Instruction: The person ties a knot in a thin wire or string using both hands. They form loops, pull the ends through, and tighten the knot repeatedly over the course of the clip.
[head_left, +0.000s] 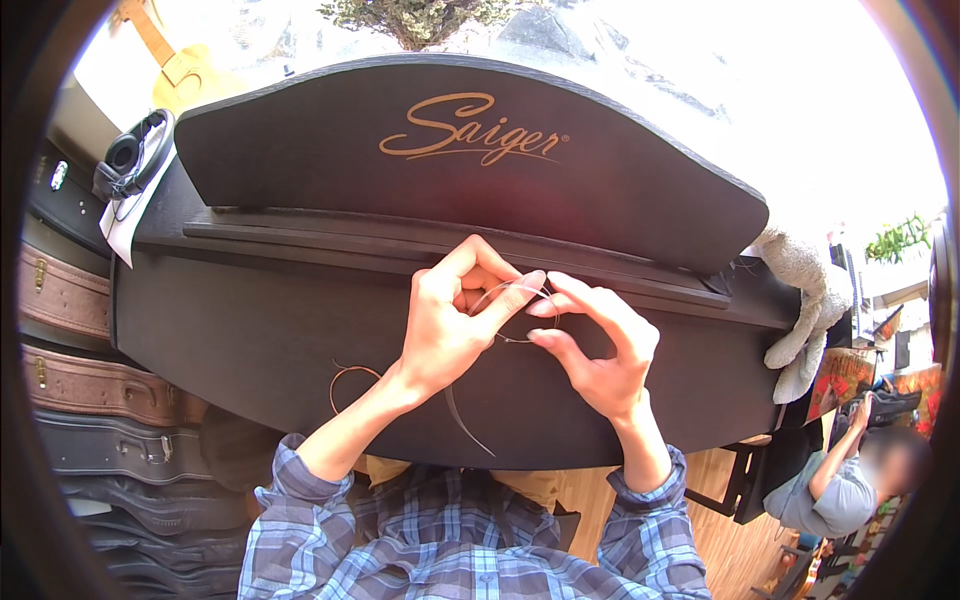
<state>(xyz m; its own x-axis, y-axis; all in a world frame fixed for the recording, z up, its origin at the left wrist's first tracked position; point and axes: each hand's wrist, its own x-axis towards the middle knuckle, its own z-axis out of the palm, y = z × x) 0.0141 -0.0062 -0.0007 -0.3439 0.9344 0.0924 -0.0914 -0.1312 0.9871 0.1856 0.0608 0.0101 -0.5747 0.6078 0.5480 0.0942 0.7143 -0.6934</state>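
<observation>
Over the dark lid, my left hand (pixel 445 320) pinches a thin, clear coiled string (pixel 512 341), which looks like a nylon guitar string, between thumb and index finger. A loose translucent length (pixel 462 422) hangs below that hand and curves toward the lid's near edge. My right hand (pixel 608 345) curls around the coil's right side, fingertips at the loop and thumb at its lower part. Part of the coil is hidden behind the fingers. To the left of my left wrist, a copper-coloured loop of string (pixel 345 372) shows on the lid.
A black music rest (pixel 300 150) stands across the back of the lid (pixel 220 310). Headphones (pixel 130 155) are at far left, a grey plush toy (pixel 800 330) at right. Instrument cases (pixel 100 385) are stacked at left. Another person (pixel 835 480) sits at lower right.
</observation>
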